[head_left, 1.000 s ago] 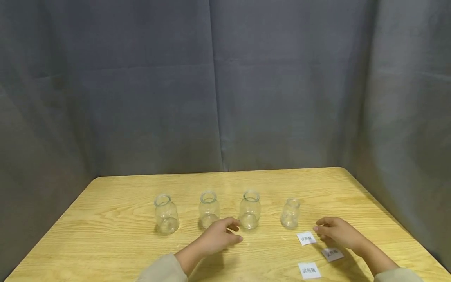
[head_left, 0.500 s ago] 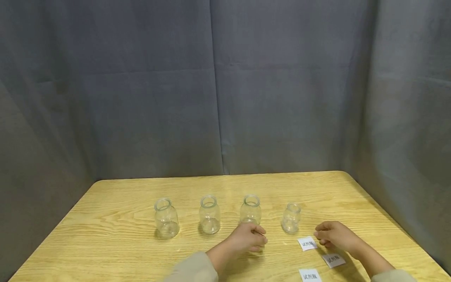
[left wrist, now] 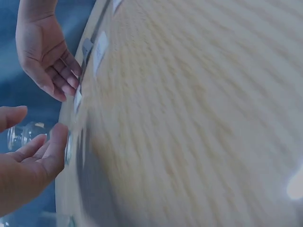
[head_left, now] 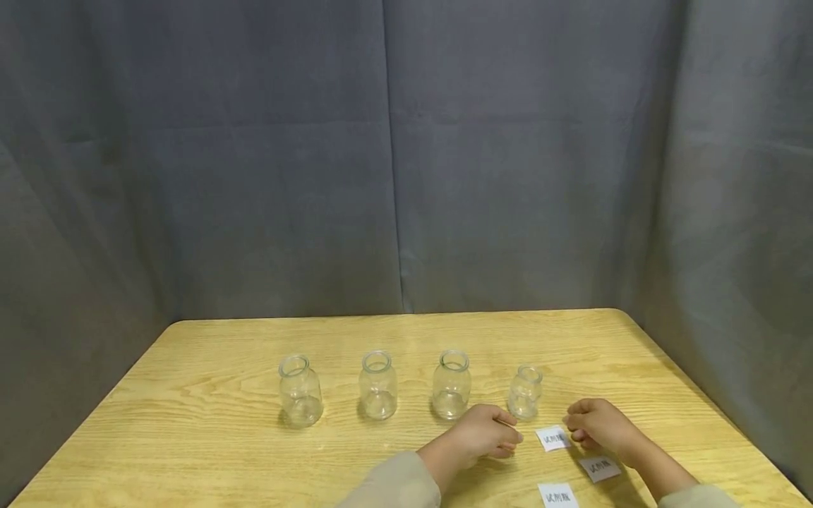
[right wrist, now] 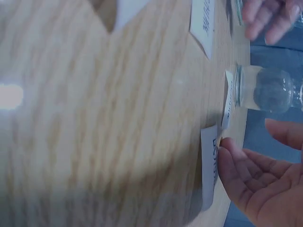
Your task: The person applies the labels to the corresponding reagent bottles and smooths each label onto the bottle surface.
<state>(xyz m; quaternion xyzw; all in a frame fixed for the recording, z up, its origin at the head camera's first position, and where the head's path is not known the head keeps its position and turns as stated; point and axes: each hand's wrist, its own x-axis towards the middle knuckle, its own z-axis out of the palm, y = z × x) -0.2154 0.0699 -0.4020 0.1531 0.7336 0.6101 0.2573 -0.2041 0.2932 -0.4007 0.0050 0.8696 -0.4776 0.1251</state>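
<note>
- Evidently neither hand has hold of anything: the left hand [head_left: 479, 434] is relaxed, fingers loosely bent and parted, just in front of the small jar [head_left: 525, 395].
- Right hand [head_left: 600, 427] likewise loose, thumb and fingers apart; fingertips at the right edge of the far card [head_left: 551, 439]. Contact cannot be told.
- Middle card [head_left: 600, 468] and near card [head_left: 558, 496] lie on the table [head_left: 190, 458] closer to the person; a fourth card [right wrist: 128, 12] shows in the wrist views.
- Small jar upright; three larger jars [head_left: 378, 395] upright in a row to its left.
- Step in hand, as judged: reaching to the far card, pick-up not yet made.
- Next move would call for a careful fingertip pinch at the card's edge, left hand kept off the glass.
</note>
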